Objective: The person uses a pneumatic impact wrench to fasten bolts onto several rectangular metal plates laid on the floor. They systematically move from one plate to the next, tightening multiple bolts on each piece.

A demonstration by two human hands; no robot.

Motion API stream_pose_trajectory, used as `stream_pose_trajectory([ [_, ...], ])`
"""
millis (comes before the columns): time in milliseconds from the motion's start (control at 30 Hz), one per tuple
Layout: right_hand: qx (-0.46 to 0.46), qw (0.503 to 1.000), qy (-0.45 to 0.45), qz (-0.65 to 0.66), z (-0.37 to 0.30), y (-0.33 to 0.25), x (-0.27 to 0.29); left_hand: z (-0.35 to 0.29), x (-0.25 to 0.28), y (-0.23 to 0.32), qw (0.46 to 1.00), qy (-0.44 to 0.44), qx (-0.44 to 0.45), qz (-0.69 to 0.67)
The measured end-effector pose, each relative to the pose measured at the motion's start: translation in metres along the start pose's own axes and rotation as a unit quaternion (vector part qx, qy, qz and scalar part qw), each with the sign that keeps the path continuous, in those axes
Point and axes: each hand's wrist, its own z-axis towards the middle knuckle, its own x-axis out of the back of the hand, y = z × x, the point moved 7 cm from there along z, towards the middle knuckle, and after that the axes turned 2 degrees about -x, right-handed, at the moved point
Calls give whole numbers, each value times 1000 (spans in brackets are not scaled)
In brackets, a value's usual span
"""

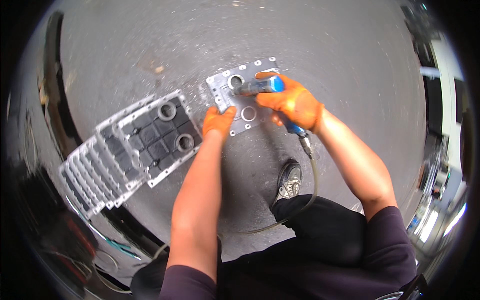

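Observation:
My right hand (pixel 296 103), in an orange glove, is wrapped round a blue and grey pistol-shaped air tool (pixel 275 84). The tool's narrow front end points left over a flat metal cover plate (pixel 240 104), close to its upper round opening; whether it touches the plate is blurred. Two round openings and small bolt holes along the edges mark this plate. My left hand (pixel 219 122), also gloved in orange, grips the plate's near left edge, with the fingers partly hidden. From the tool's handle a pale air hose (pixel 315 175) curves down past my leg.
On the left, several similar metal covers (pixel 155 135) lie in an overlapping row, partly on a dark bar (pixel 131 225). Teal-handled pliers (pixel 122 247) are nearby. My shoe (pixel 290 181) stands on the grey floor (pixel 350 65) below the plate. Equipment lines the right rim.

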Motion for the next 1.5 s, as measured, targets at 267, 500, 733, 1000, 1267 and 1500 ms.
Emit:
stream_pose_trajectory([
  [267,78,967,226,81,-133,70,155,-43,-43,47,967,-184,-8,-177],
  [500,35,916,372,144,-188,121,197,-75,-81,146,945,-239,-98,-200],
  [733,118,939,302,113,-173,129,180,-11,-114,127,971,-159,-181,-7],
  [1000,67,962,254,68,-139,95,154,-56,123,60,698,-24,-277,659],
  [1267,178,972,150,18,-117,71,118,-31,119,46,630,-66,-157,757],
  [1500,139,971,170,93,-133,67,99,-22,115,48,623,-33,-139,769],
])
